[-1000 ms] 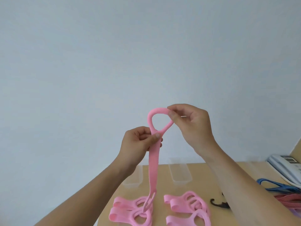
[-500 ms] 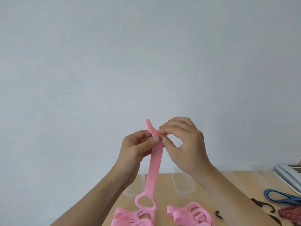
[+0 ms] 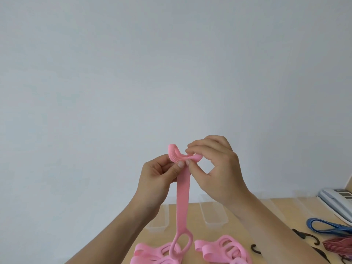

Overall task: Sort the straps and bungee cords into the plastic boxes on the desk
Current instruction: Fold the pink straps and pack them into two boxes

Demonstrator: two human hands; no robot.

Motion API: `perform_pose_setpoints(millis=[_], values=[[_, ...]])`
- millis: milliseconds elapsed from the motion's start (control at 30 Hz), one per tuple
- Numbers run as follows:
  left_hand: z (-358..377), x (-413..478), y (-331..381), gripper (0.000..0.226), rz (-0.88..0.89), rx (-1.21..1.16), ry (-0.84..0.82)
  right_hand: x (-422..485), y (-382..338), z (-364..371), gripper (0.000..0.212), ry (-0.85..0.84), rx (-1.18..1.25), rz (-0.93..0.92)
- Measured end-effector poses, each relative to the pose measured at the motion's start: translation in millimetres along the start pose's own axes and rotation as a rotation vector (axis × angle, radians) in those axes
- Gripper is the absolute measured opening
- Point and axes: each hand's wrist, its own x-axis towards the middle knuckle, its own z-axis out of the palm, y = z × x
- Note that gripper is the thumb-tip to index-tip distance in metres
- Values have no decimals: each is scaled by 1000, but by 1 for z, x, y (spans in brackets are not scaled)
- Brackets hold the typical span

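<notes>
Left thumb presses the pink strap against curled fingers, a tight pinch near its top. Right index fingertip and thumb pinch the folded top end just beside that, other fingers curled. Left hand and right hand sit close together at frame centre, raised above the desk. The strap hangs straight down from the pinch. Its lower loop dangles at the left pink pile, bottom centre; can't tell if they touch. Right pink pile is just beside it. Left clear box and middle clear box sit behind on the desk, contents unclear. Lower right: blue strap, black hooks, dark red cords. Phone is at the right edge.
</notes>
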Motion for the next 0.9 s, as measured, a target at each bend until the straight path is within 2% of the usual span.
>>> perform_pose_setpoints(millis=[333,500,900], values=[[-2,1,1,19,2,51,73,7,-3,-1,18,-212,-48,-16],[-3,1,0,18,-35,50,97,9,-3,-2,9,-347,15,50],[-5,3,-2,18,-172,25,-1,-1,8,11,12,-247,-41,32]])
